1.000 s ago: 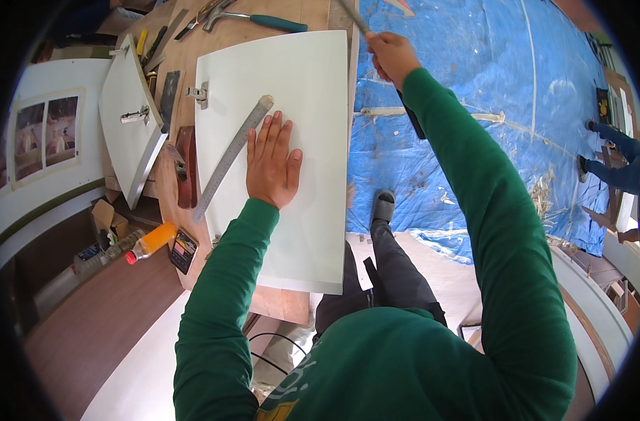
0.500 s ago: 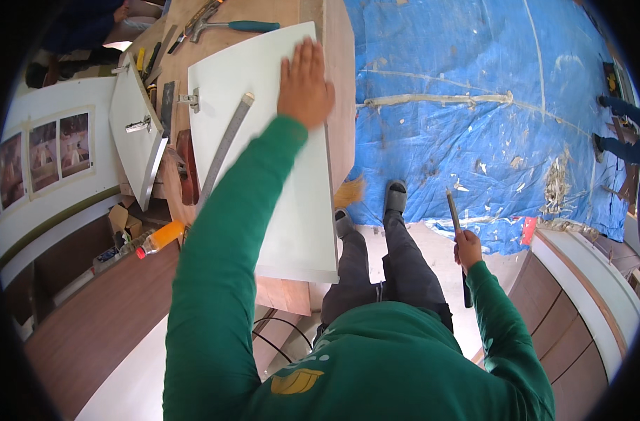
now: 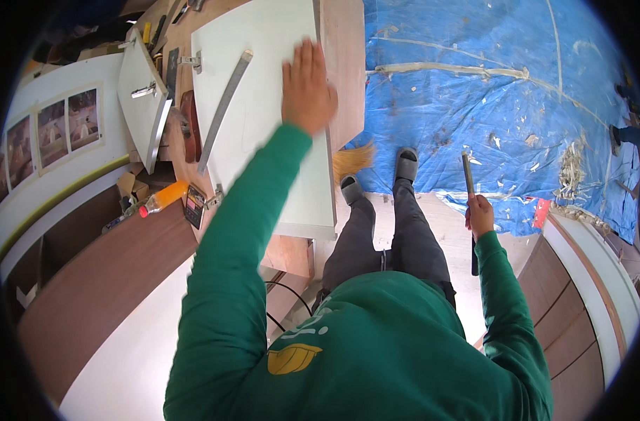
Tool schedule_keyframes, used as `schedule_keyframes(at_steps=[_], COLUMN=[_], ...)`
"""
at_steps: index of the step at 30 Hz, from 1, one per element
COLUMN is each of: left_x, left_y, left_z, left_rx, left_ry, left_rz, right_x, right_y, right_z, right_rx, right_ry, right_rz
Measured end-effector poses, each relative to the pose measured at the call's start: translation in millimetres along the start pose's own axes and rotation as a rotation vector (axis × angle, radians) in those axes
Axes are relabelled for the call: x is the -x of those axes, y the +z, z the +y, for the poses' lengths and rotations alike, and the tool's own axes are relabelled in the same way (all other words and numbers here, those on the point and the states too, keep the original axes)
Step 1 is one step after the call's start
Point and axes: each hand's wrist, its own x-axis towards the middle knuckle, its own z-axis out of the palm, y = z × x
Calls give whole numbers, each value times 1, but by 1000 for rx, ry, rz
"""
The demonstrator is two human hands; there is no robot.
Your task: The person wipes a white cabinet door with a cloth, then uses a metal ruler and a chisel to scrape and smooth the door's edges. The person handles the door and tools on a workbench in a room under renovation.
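Note:
My left hand (image 3: 309, 91) lies flat with its fingers stretched out on a white cabinet door (image 3: 278, 168), near its right edge. Metal hinges (image 3: 191, 63) sit along the door's left side. On the door, left of my hand, rests a slightly curved grey strip (image 3: 225, 105) with a tan end. My right hand (image 3: 480, 214) is wrapped round a long, narrow bar-like tool (image 3: 468, 172), held away from the door over the floor. Its upper part is brownish grey and its lower end black; its exact kind I cannot make out.
Left of the door stand a smaller hinged panel (image 3: 143, 105) and an orange bottle with a red cap (image 3: 165, 198). Broom bristles (image 3: 353, 160) stick out beside my feet. A blue tarp (image 3: 460, 112) with scraps covers the floor; another person's leg (image 3: 632, 135) shows far right.
My left hand has slid along the door towards me. The whole view has shifted, so the hammer has left it and a near hinge shows. My right hand still grips the tool.

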Motion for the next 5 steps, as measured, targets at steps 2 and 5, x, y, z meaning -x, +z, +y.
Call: schedule_keyframes(at_steps=[2, 5], left_x=[72, 154], left_y=[-22, -19], left_z=[28, 48], left_rx=[9, -76], left_ry=[3, -42], left_rz=[-114, -284], right_x=[-4, -4], right_y=[6, 20], right_z=[-5, -19], right_rx=[-15, 6], right_ry=[-7, -25], right_rz=[-38, -75])
